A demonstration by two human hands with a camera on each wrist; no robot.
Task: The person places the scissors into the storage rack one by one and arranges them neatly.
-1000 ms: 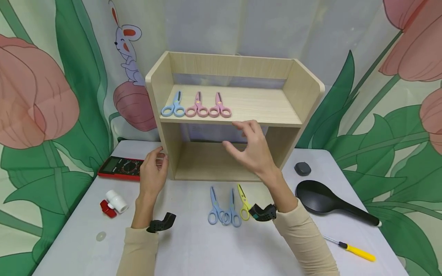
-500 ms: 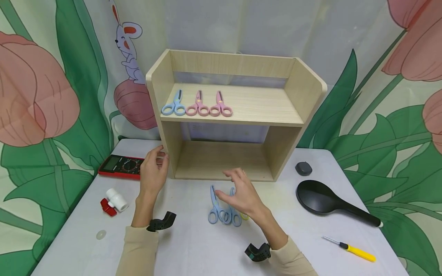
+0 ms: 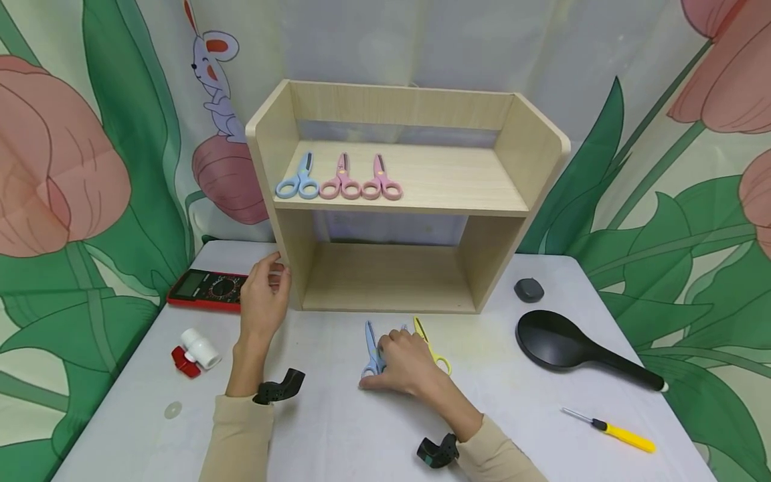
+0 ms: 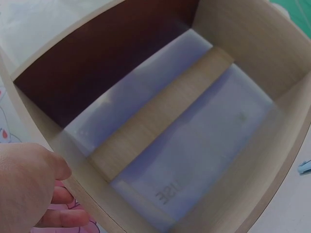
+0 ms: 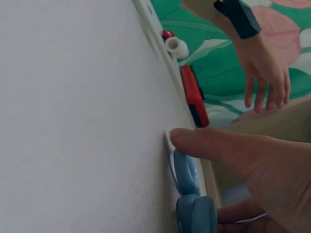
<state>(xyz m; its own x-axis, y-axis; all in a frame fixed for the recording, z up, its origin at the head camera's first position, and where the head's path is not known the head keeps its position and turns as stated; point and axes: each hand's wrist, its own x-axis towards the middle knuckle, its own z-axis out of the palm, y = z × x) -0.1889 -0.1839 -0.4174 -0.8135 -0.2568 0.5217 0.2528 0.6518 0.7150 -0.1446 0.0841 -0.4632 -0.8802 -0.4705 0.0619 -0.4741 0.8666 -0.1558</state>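
Observation:
Over two pairs of blue scissors [image 3: 371, 345] on the table, my right hand [image 3: 409, 365] curls its fingers, with the thumb at the far left. Blue handle loops [image 5: 185, 174] lie between thumb and fingers in the right wrist view; the second pair is mostly hidden. Yellow scissors [image 3: 444, 363] lie just right of that hand. My left hand [image 3: 265, 301] rests against the left side panel of a wooden shelf [image 3: 385, 278], fingers loosely bent and holding nothing. A row on the upper board has blue scissors [image 3: 298, 181] and two pink scissors [image 3: 341, 179].
Left of the shelf lie a red-and-black multimeter [image 3: 211, 289] and a white valve with a red handle [image 3: 199, 349]. On the right are a small dark grey object [image 3: 529, 290], a black ladle-like spoon [image 3: 557, 340] and a yellow-handled screwdriver [image 3: 623, 436].
My right hand has come down from in front of the upper board onto the blue scissors. The yellow scissors' handle has shifted right. My left hand stays at the shelf's side.

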